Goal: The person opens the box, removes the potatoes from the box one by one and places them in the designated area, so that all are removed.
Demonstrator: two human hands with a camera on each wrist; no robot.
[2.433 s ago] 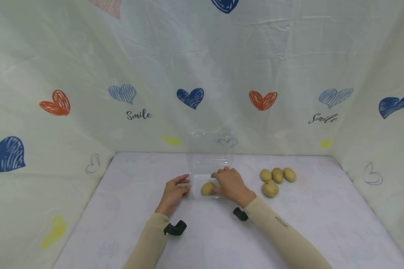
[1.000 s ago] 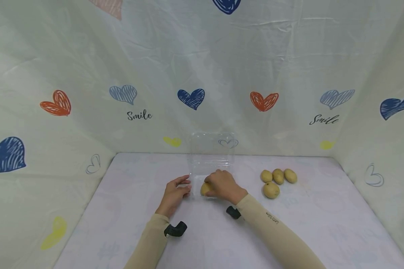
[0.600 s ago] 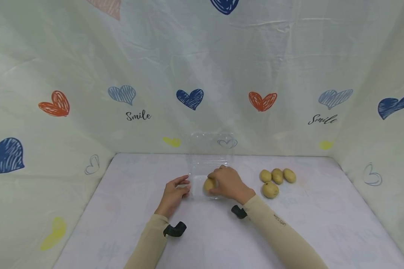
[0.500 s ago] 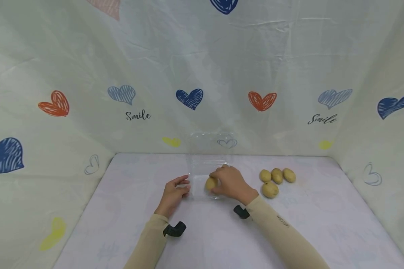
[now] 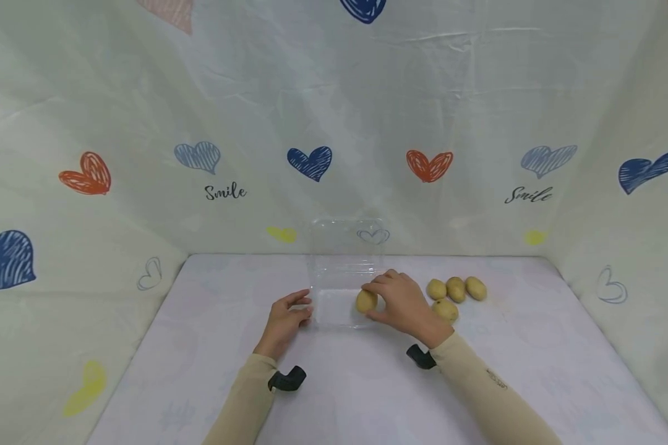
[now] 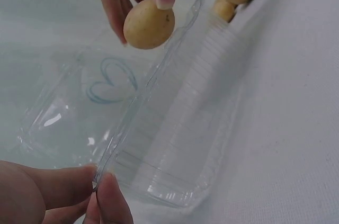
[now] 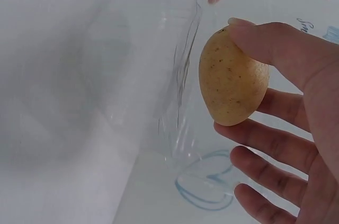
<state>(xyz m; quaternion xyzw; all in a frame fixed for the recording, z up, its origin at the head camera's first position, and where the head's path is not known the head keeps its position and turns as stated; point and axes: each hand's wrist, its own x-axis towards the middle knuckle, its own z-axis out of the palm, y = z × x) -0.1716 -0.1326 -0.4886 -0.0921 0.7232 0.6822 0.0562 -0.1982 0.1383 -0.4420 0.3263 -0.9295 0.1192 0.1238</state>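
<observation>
My right hand [image 5: 409, 309] pinches a yellow potato [image 5: 365, 301] between thumb and fingertips, over the right side of a clear plastic clamshell container [image 5: 334, 311]. In the right wrist view the potato [image 7: 230, 78] is held up at rim height, its lower fingers spread behind it. The container's lid [image 5: 345, 244] stands raised at the back. At the near left corner, my left hand [image 5: 284, 321] grips the container's edge; the left wrist view shows its thumb and finger [image 6: 69, 187] pinching the rim. No potato shows inside the container [image 6: 175, 139].
Several more potatoes [image 5: 456, 289] lie grouped on the white-covered table [image 5: 339, 383], to the right of the container and close behind my right hand. A hanging cloth [image 5: 367, 111] printed with hearts encloses the back and sides.
My right hand closed round the potato lying in the container, lifted it and carried it right to the container's right side. My left hand has stayed at the left edge.
</observation>
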